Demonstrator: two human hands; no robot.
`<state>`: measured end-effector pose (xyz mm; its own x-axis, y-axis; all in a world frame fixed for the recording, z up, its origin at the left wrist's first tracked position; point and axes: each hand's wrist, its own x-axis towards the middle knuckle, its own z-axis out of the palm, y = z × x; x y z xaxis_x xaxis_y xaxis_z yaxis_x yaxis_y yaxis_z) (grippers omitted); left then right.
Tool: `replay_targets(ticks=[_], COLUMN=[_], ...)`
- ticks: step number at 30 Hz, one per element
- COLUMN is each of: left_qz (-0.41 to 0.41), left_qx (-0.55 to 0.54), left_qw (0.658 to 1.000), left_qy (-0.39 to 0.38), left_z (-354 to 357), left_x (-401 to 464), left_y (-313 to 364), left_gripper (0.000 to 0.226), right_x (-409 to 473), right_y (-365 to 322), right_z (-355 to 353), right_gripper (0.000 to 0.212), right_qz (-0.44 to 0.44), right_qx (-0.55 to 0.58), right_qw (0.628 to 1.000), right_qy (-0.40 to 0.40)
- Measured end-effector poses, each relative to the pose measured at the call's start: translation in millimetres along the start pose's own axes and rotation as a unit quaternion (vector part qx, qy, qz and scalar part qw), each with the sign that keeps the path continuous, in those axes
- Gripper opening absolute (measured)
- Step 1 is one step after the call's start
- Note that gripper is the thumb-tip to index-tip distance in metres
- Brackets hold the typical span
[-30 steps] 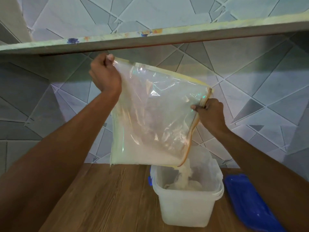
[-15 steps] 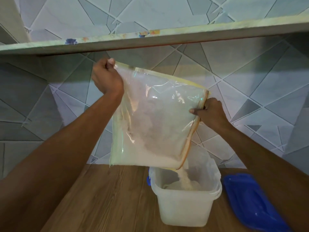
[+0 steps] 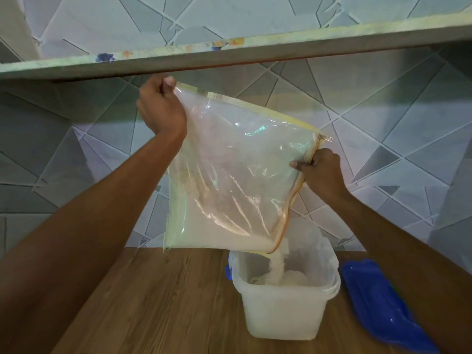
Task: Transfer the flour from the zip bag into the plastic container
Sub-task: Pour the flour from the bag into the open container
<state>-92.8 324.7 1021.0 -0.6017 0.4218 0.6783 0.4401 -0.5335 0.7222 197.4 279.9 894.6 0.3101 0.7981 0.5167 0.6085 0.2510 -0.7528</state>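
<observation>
A large clear zip bag (image 3: 237,175) hangs tilted in the air, its open zip edge facing right and down. My left hand (image 3: 159,108) grips its upper left corner, close under the shelf. My right hand (image 3: 320,171) pinches the zip edge on the right side. White flour (image 3: 219,238) lies along the bag's bottom, and a thin stream (image 3: 277,265) pours from the low right corner into the translucent plastic container (image 3: 286,312) on the wooden counter. A small heap of flour sits inside the container.
A blue lid (image 3: 383,305) lies on the wooden counter (image 3: 153,302) right of the container. A blue clip (image 3: 227,272) shows at the container's left rim. A shelf edge (image 3: 229,54) runs overhead, just above my left hand. Tiled wall stands behind.
The bag stays tilted and flour keeps pouring from its corner. My left hand holds its corner a little nearer the shelf; less flour remains high in the bag.
</observation>
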Motion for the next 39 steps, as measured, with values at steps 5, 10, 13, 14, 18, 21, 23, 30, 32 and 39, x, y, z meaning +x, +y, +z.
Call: replay_targets(ticks=[5,10,13,14,18,21,23,30,32,39], left_qz=[0.023,0.034,0.024,0.023,-0.021,-0.017,-0.016,0.004,0.012,0.001], left_qx=[0.011,0.019,0.012,0.012,0.003,0.0,0.001,-0.009,0.0,-0.004], left_qw=[1.0,0.999,1.0,1.0,1.0,1.0,1.0,0.998,0.998,0.998], left_qy=[0.012,-0.004,0.001,-0.005,-0.01,-0.013,-0.025,-0.068,-0.062,-0.063], left_z=[3.8,4.0,3.5,3.6,4.0,3.1,2.6,1.0,-0.9,3.4], left_x=[-0.2,5.9,8.6,8.7,8.4,8.6,6.8,10.8,11.5,13.2], left_y=[5.6,7.8,7.2,7.7,4.0,-0.1,-1.1,3.8,6.6,-1.8], left_gripper=[0.024,0.026,0.026,0.026,0.033,0.027,0.023,0.036,0.036,0.043], right_x=[0.3,-2.0,-3.5,-4.5,-4.4,-3.4,-4.6,-7.4,-6.6,-6.0], right_y=[-1.8,3.3,-0.6,-0.3,2.4,1.9,4.4,4.8,3.9,4.9], right_z=[-3.2,-5.5,-3.0,-0.9,0.0,-3.9,-2.7,-4.1,-7.7,-4.7], right_gripper=[0.039,0.042,0.035,0.035,0.04,0.039,0.041,0.038,0.036,0.043], right_qz=[0.006,0.014,-0.006,-0.009,0.005,0.007,0.012,0.013,0.009,0.0], right_qx=[0.012,0.026,0.01,0.0,0.006,0.016,0.017,0.023,0.023,-0.003], right_qw=[1.0,0.997,1.0,1.0,1.0,1.0,1.0,1.0,1.0,1.0], right_qy=[-0.025,-0.068,-0.011,0.003,-0.028,-0.016,-0.02,-0.011,-0.016,-0.006])
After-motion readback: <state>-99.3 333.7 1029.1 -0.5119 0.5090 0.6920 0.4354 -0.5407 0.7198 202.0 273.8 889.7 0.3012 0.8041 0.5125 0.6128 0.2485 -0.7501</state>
